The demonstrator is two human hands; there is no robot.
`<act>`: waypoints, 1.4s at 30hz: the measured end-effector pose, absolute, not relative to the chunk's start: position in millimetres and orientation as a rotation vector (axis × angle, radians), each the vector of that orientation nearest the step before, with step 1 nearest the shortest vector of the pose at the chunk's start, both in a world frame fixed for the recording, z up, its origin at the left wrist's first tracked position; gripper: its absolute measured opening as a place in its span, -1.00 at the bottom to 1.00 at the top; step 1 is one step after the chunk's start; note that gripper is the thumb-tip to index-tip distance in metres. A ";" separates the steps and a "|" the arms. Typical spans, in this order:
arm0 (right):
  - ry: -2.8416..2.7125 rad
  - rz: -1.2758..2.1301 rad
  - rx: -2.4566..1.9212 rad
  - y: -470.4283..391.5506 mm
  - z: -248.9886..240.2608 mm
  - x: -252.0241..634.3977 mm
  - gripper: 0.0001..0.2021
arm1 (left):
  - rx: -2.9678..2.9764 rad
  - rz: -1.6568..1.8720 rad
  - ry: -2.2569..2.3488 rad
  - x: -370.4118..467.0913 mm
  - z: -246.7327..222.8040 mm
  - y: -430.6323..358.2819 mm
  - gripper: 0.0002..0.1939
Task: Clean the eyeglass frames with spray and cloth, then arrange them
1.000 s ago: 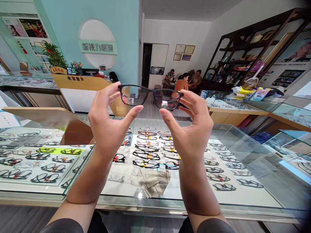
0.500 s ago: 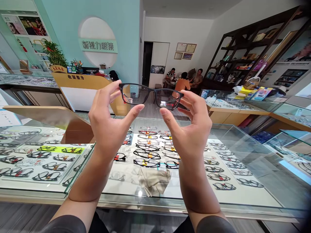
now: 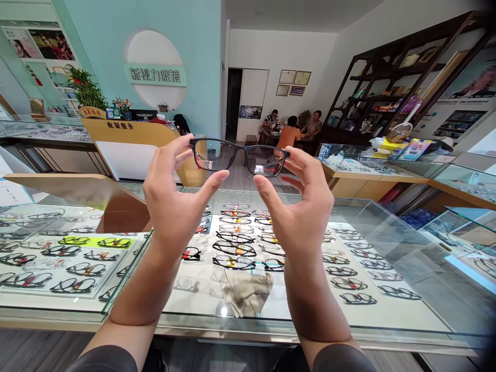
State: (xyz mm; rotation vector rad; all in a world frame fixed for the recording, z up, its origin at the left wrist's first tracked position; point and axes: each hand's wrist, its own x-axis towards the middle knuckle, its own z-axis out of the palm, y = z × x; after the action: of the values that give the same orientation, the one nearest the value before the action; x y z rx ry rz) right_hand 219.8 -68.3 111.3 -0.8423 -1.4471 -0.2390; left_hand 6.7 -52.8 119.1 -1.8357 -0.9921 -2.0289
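A pair of black-framed eyeglasses (image 3: 240, 149) is held up level above the glass display counter (image 3: 248, 321). My left hand (image 3: 174, 181) grips its left end near the hinge, fingers at the frame's corner and thumb stretched below the lens. At the opposite end, my right hand (image 3: 300, 201) holds the right corner in the same manner, its thumb under the right lens. A small sticker with red marking shows on the right lens. Below the hands, a crumpled beige cloth (image 3: 247, 292) lies on the counter top.
Rows of eyeglasses (image 3: 234, 249) fill the counter under the glass. A wooden-backed panel (image 3: 77, 188), perhaps a mirror, stands at left. Behind are a cashier desk (image 3: 135, 126), several seated people (image 3: 289, 135), a dark shelf (image 3: 382, 77) and a right-hand counter (image 3: 368, 178) with boxes.
The eyeglasses tilt slightly differently and sit a little lower in view. My right hand has shifted slightly left; both hands keep their hold.
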 end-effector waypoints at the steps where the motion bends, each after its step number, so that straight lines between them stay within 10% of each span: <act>1: -1.445 -0.240 -0.839 -68.6 111.5 219.8 -0.44 | -1.843 -2.036 -0.993 6.8 119.0 -53.0 -0.25; 42: -1.437 -0.287 -0.865 -82.9 119.8 220.5 -0.48 | -1.817 -2.007 -1.020 9.9 116.4 -58.3 -0.28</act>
State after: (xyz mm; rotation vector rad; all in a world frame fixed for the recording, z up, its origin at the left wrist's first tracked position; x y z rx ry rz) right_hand 220.5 -82.9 119.8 -0.8650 -1.4372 -0.2874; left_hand 9.9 -58.3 116.4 -1.8168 -1.0202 -2.0073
